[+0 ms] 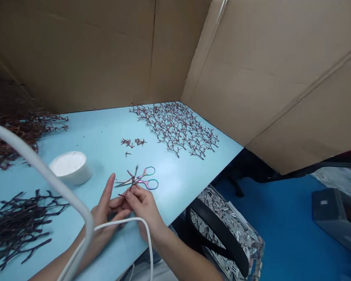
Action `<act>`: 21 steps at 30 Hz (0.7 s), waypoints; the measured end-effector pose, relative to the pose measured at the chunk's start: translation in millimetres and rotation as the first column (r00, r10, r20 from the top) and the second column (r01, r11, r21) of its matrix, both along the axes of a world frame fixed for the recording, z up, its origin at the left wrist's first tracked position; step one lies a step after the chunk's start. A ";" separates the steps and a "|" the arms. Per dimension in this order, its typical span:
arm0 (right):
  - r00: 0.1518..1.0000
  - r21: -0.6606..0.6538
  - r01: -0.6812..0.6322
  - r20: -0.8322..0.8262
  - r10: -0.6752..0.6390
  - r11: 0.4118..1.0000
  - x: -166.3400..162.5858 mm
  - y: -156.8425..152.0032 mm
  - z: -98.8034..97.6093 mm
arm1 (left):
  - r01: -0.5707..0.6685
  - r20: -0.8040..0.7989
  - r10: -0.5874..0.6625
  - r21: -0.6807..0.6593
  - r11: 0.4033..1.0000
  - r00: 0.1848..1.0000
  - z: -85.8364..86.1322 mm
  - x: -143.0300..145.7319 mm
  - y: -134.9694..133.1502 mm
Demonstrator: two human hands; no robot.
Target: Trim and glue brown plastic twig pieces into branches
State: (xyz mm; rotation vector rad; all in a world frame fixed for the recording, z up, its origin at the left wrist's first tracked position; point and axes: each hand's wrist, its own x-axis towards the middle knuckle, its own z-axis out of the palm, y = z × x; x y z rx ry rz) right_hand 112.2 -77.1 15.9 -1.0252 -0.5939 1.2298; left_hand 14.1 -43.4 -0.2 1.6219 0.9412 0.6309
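Observation:
My right hand (144,203) pinches a small forked artificial twig (133,178), dark with reddish-brown tips, between thumb and fingertips. Close against it, my left hand (109,208) has its index finger stretched up and the other fingers curled at the twig's lower part; their exact grip is partly hidden. Just beyond the fingertips, a pair of scissors (151,184) with shiny iridescent handles lies on the table, the twig overlapping its blades. Short reddish twig pieces (139,142) lie farther back.
Many forked twigs (175,128) lie spread at the table's back right. A white round tub (70,168) stands left, between a brown twig heap (14,136) and a dark twig pile (20,222). A white cable (84,218) crosses the foreground. Cardboard walls (105,54) enclose the table.

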 end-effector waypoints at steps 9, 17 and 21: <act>0.176 -0.146 0.345 0.980 0.089 0.927 161.7 -23.3 15.2 | -0.055 -0.115 0.080 0.208 0.976 0.990 -18.5 -2.1 -0.9; -0.035 -0.310 0.330 0.940 0.340 0.892 204.9 -1.7 13.7 | -0.041 -0.257 0.106 0.247 0.968 0.960 -8.9 1.6 -10.6; -0.084 -0.324 0.353 0.923 0.374 0.878 199.9 7.5 15.8 | 0.032 -0.273 0.042 0.259 0.965 0.961 -8.9 0.5 -9.5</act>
